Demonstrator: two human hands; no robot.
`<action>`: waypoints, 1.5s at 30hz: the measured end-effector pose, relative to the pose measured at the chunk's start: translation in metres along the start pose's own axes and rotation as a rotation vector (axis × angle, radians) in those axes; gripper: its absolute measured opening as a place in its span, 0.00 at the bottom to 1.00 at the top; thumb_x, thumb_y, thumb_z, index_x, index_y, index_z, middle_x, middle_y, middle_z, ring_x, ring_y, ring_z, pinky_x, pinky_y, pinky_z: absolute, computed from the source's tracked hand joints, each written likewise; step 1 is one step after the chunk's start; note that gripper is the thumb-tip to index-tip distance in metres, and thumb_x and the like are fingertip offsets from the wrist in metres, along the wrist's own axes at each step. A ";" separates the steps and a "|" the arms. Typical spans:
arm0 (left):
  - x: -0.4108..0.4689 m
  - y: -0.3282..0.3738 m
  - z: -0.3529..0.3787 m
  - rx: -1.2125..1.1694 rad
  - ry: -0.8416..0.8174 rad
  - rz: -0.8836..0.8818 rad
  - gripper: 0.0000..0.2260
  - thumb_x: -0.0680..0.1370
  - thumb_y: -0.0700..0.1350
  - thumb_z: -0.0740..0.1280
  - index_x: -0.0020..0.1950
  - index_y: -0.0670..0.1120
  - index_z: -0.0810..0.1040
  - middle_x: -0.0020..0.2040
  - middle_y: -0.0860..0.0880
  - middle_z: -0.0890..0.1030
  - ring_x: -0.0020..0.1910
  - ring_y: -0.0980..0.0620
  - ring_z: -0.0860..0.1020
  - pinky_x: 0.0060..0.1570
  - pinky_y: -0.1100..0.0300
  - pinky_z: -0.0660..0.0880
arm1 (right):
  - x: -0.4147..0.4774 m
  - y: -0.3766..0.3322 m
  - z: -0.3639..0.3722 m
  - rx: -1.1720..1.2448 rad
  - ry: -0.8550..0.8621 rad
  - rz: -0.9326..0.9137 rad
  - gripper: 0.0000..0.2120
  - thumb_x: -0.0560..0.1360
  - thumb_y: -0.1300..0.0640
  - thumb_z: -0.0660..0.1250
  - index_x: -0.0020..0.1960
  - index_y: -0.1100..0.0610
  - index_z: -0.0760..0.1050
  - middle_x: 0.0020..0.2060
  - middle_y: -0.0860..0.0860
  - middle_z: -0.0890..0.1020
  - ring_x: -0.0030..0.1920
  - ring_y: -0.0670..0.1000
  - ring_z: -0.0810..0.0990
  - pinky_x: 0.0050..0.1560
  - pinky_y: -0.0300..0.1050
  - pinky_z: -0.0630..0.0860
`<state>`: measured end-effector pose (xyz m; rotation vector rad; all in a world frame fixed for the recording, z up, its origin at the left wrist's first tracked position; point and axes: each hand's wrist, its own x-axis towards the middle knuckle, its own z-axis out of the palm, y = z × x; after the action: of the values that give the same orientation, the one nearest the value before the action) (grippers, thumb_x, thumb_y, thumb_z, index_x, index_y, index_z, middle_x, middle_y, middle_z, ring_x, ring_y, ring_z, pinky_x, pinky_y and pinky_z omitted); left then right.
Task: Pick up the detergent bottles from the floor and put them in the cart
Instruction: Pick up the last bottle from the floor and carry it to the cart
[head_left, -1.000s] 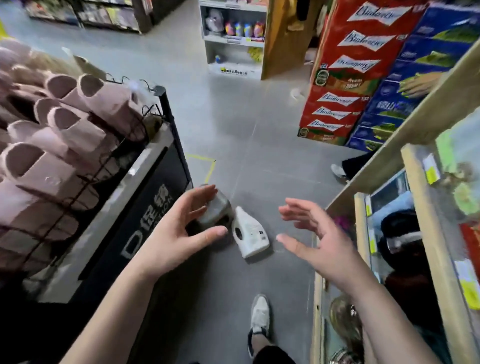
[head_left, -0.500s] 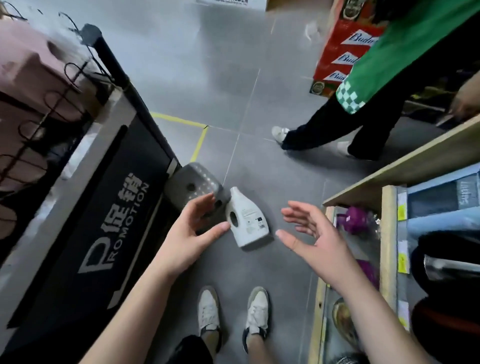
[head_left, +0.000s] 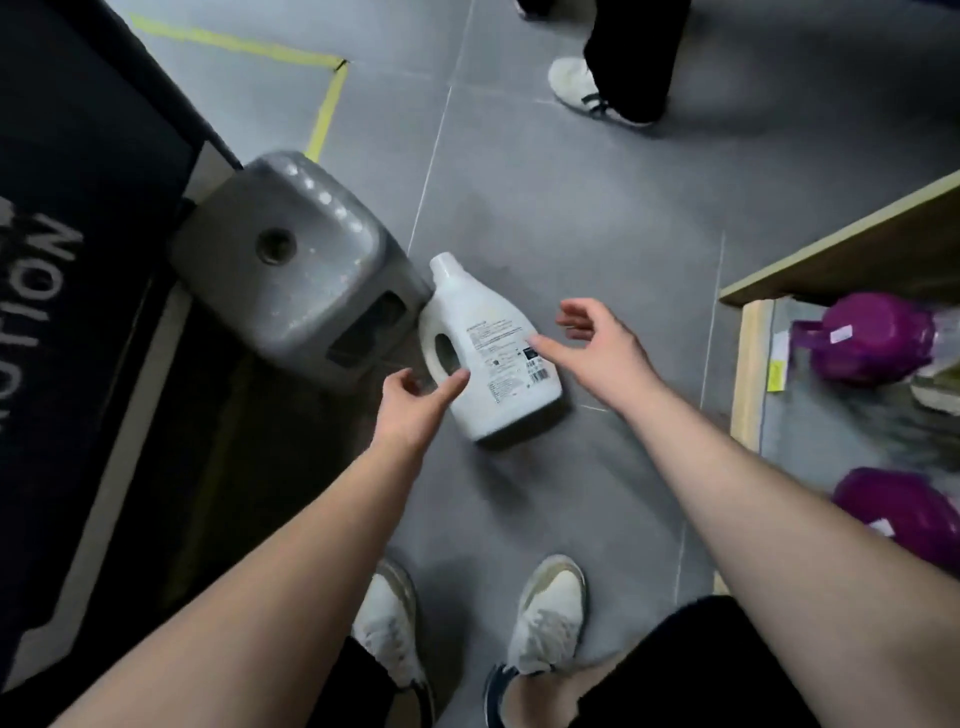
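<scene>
Both my hands, left (head_left: 410, 402) and right (head_left: 597, 345), spread-fingered and empty over a white detergent bottle (head_left: 491, 358): rigid, probably heavy; handle offers best grip

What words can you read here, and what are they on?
"OTION": white letters on the black panel, cut off at the edge.
Detergent bottle label: print and barcode too small to read.
Yellow shelf tag: blurred.
Sticker on purple jug: blurred.

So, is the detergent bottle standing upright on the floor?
No, the detergent bottle lies flat on the floor, label side up, with its cap pointing away from the person.
</scene>
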<state>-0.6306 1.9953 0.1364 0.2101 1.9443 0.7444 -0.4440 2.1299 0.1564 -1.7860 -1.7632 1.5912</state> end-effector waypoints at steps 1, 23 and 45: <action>0.021 -0.014 0.011 -0.024 0.012 -0.031 0.48 0.60 0.70 0.79 0.71 0.43 0.72 0.67 0.42 0.78 0.67 0.41 0.78 0.68 0.42 0.75 | 0.019 0.017 0.011 -0.026 -0.008 0.027 0.33 0.71 0.47 0.81 0.72 0.53 0.73 0.64 0.50 0.81 0.64 0.49 0.80 0.69 0.45 0.74; 0.107 -0.082 0.041 0.476 -0.250 -0.203 0.31 0.76 0.47 0.77 0.75 0.47 0.69 0.70 0.46 0.77 0.61 0.45 0.78 0.55 0.50 0.78 | 0.060 0.162 0.128 -0.340 -0.081 0.458 0.38 0.75 0.38 0.74 0.70 0.62 0.64 0.71 0.60 0.77 0.70 0.62 0.77 0.67 0.51 0.75; 0.135 -0.105 0.039 0.506 -0.277 -0.130 0.50 0.62 0.68 0.80 0.76 0.45 0.66 0.71 0.44 0.77 0.64 0.43 0.80 0.60 0.49 0.79 | 0.059 0.158 0.118 -0.374 -0.353 0.515 0.48 0.72 0.31 0.72 0.78 0.61 0.64 0.75 0.57 0.74 0.73 0.58 0.76 0.71 0.48 0.73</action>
<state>-0.6451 1.9885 -0.0382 0.4632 1.8254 0.1167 -0.4494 2.0692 -0.0406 -2.4138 -1.9638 1.9676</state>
